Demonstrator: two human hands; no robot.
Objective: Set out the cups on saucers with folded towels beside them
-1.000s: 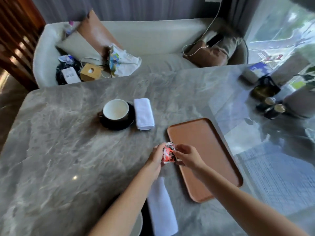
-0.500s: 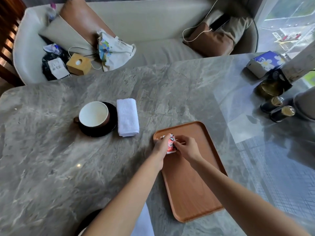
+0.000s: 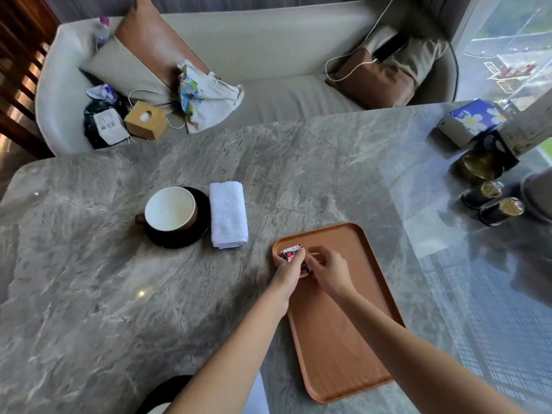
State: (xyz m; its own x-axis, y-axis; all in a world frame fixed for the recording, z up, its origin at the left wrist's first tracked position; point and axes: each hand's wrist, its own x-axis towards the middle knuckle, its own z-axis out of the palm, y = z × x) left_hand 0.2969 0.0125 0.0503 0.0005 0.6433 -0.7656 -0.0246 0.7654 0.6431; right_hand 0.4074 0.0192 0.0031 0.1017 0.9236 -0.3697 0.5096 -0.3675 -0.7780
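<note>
Holding: a small red, white and black packet is gripped by both hands at the far-left corner of the tray.
Left hand: fingers are curled around the packet's left side, pretty tightly closed on it.
Right hand: the packet's right edge is pinched between fingertips, knuckles up.
Cup: sat upright on a black saucer, well off to the far left of the hands, handle turned left.
Towel: folded white, laid just beside the saucer's right edge, closer to the left hand than the cup is.
Table: grey marble, everything's resting on it.
Near edge: another dark saucer can be spotted under the left forearm, mostly hidden.
</note>
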